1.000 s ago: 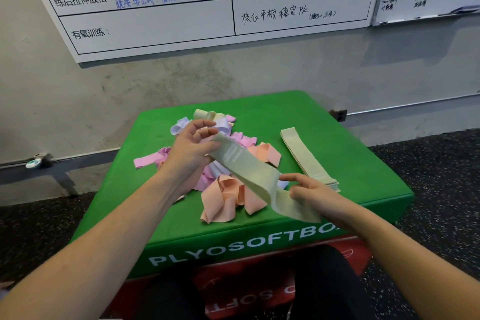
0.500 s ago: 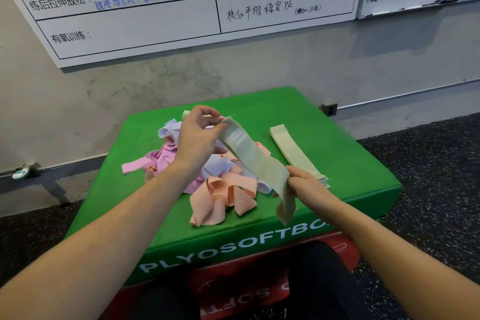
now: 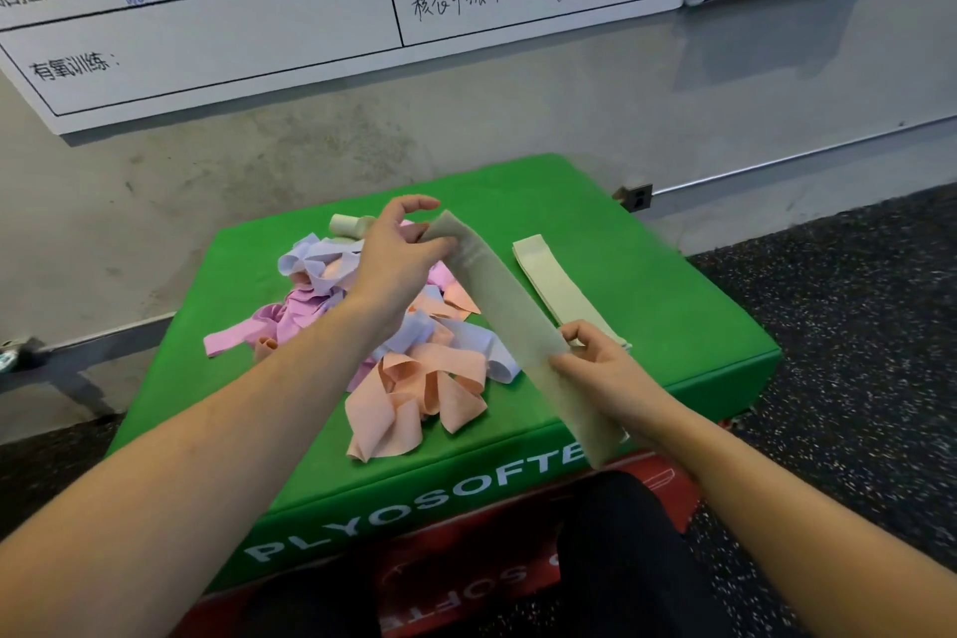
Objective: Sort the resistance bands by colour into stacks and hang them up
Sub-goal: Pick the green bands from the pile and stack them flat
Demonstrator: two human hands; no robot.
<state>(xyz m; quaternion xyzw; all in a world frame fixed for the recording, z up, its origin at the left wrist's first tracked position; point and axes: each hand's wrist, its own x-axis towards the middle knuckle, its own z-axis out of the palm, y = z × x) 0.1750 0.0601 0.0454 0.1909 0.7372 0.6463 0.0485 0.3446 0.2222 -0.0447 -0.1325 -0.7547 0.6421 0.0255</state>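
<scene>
While both hands pull it straight, a pale green band [image 3: 497, 306] hangs stretched above the green plyo box [image 3: 673, 306]. The left hand [image 3: 399, 259] pinches its far end and the right hand [image 3: 603, 368] its near part, likely flattening it for the green stack [image 3: 559, 285] just beside. Pink, lilac and peach bands [image 3: 409, 352] lie tangled beneath.
</scene>
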